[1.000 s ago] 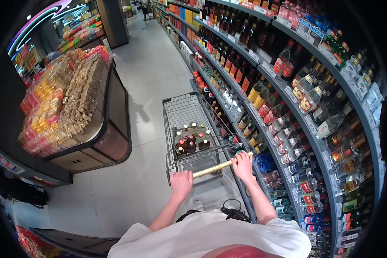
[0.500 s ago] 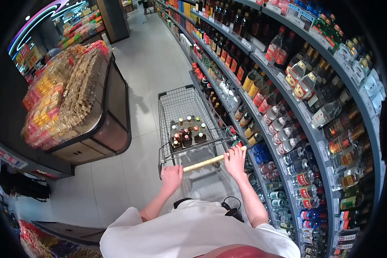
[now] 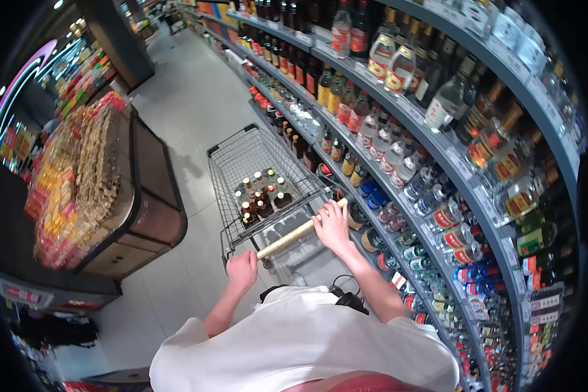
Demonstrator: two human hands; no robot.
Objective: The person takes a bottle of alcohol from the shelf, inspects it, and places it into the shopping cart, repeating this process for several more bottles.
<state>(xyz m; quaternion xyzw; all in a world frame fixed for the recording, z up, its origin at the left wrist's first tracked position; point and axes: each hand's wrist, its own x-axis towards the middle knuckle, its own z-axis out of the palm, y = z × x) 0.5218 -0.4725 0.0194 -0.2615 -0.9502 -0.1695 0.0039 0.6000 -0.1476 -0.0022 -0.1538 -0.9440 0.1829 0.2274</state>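
Note:
Both of my hands are on the yellowish handle [image 3: 287,239] of a wire shopping cart [image 3: 242,157]. My left hand [image 3: 243,269] is closed round the handle's left end. Round the right end, close to the shelves, my right hand [image 3: 332,225] has its fingers wrapped. Several glass bottles [image 3: 264,196] stand grouped in the cart's near part, some dark and some clear, with white, yellow and red caps. The far part of the basket shows bare wire.
Tall shelves [image 3: 431,140] full of liquor bottles curve along my right, close to the cart. A display stand [image 3: 153,215] heaped with packaged snacks [image 3: 78,179] is on the left. The tiled aisle [image 3: 189,85] runs ahead past a dark pillar [image 3: 114,39].
The view has turned, so the cart and my hands sit further left in the picture and the handle tilts more. Both hands keep their hold.

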